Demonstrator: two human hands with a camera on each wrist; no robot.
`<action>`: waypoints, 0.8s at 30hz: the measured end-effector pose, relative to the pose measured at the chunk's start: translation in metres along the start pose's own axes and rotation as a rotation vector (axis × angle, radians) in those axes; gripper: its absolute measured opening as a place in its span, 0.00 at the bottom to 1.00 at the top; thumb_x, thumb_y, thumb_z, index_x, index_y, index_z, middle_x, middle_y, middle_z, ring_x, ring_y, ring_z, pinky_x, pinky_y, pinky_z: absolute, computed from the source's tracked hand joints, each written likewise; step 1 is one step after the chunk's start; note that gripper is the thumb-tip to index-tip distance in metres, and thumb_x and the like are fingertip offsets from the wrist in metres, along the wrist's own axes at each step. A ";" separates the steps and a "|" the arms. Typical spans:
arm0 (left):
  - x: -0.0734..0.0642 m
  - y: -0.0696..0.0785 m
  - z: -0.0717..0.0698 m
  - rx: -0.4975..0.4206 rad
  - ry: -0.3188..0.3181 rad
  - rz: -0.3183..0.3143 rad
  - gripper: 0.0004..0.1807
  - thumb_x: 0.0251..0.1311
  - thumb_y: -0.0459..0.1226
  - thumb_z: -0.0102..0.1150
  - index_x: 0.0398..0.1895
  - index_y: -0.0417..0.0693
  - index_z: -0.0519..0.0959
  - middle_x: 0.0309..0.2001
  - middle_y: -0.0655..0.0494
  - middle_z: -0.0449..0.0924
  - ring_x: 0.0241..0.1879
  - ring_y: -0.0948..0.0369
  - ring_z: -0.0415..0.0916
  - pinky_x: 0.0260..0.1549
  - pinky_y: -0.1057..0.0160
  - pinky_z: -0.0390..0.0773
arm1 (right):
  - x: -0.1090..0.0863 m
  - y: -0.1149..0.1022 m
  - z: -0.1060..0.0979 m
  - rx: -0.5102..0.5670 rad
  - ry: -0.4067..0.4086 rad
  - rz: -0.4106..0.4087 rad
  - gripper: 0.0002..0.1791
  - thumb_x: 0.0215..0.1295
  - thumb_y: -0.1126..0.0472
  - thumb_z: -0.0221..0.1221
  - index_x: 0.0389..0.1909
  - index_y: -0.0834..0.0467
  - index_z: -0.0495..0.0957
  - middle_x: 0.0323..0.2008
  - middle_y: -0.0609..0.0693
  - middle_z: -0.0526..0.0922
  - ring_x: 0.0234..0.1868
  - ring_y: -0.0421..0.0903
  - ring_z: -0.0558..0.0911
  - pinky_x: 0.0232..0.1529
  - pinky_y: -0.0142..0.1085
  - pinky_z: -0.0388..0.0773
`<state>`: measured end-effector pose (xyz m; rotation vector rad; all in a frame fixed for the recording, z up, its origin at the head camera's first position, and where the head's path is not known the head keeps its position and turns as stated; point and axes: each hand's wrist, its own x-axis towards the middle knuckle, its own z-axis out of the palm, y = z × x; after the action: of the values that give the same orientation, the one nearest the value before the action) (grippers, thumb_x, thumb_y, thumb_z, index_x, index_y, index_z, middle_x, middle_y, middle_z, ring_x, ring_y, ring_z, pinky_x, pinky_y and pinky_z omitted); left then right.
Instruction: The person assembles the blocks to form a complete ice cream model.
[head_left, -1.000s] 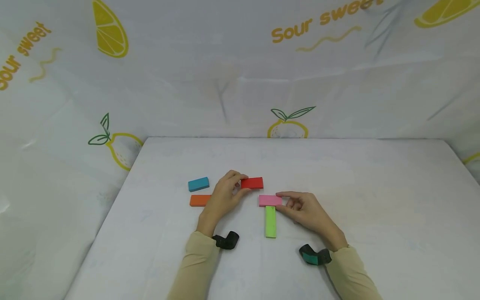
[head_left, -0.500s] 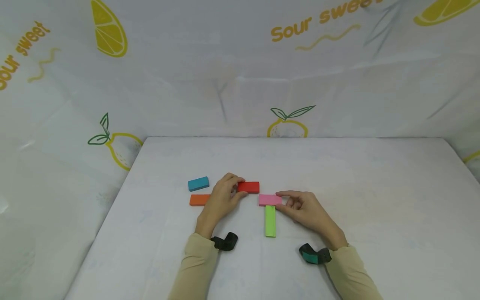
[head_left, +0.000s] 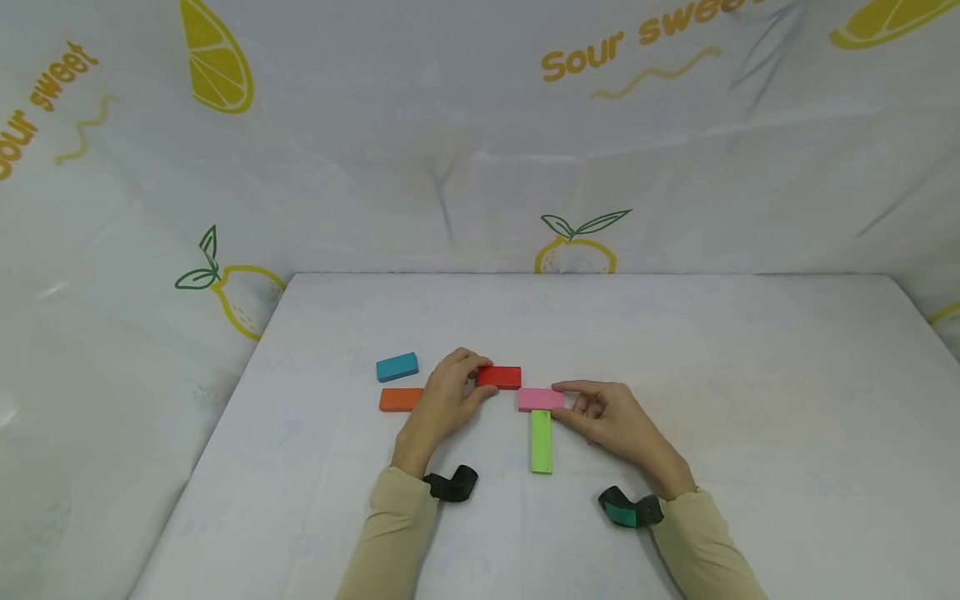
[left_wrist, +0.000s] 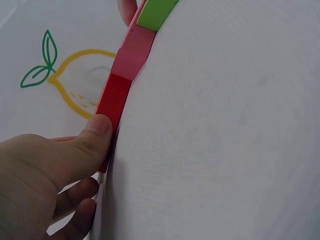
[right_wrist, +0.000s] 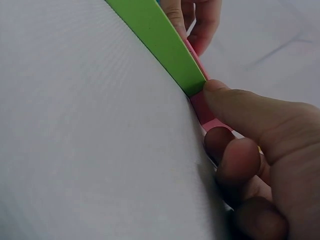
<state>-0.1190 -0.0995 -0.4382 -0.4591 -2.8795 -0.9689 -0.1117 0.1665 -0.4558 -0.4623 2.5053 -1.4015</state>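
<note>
My left hand (head_left: 442, 400) pinches a red block (head_left: 501, 377) between thumb and fingers at its left end. The block lies crosswise, its lower right corner right at the upper left corner of a pink block (head_left: 537, 399). My right hand (head_left: 615, 421) pinches that pink block by its right end. Below it a light green block (head_left: 541, 442) lies lengthwise, its top end against the pink block's near side, so the two form a T. In the left wrist view the thumb (left_wrist: 97, 132) presses on the red block's near side.
A blue block (head_left: 397, 367) lies slightly turned on the white table (head_left: 750, 417), left of my left hand. Nearer, an orange block (head_left: 399, 399) is partly covered by that hand. A lemon-printed sheet (head_left: 360, 150) rises behind the table's far edge.
My left hand has brought the red block nearer and slightly left, down to the corner of the pink block. The right hand, pink block and green block have stayed in place.
</note>
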 end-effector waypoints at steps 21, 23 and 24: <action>0.000 -0.012 -0.011 -0.132 -0.070 -0.068 0.20 0.62 0.35 0.70 0.57 0.43 0.82 0.49 0.50 0.82 0.44 0.58 0.78 0.51 0.58 0.83 | 0.000 0.000 -0.003 -0.013 -0.001 -0.026 0.25 0.62 0.58 0.71 0.59 0.59 0.82 0.22 0.43 0.78 0.17 0.34 0.70 0.20 0.26 0.65; 0.000 -0.012 -0.012 -0.136 -0.073 -0.066 0.19 0.63 0.34 0.69 0.57 0.42 0.82 0.49 0.49 0.83 0.44 0.57 0.79 0.51 0.58 0.84 | -0.001 0.001 -0.004 -0.015 0.005 -0.024 0.24 0.63 0.57 0.71 0.59 0.59 0.82 0.21 0.44 0.78 0.16 0.34 0.70 0.21 0.27 0.65; -0.001 -0.012 -0.012 -0.138 -0.075 -0.065 0.19 0.63 0.33 0.68 0.57 0.41 0.82 0.49 0.49 0.83 0.44 0.57 0.79 0.51 0.57 0.84 | -0.001 0.002 -0.005 -0.013 0.009 -0.021 0.24 0.63 0.56 0.71 0.59 0.59 0.82 0.21 0.44 0.78 0.15 0.35 0.70 0.21 0.27 0.65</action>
<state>-0.1225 -0.1162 -0.4355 -0.4221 -2.9229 -1.1908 -0.1128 0.1714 -0.4547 -0.4868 2.5251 -1.3981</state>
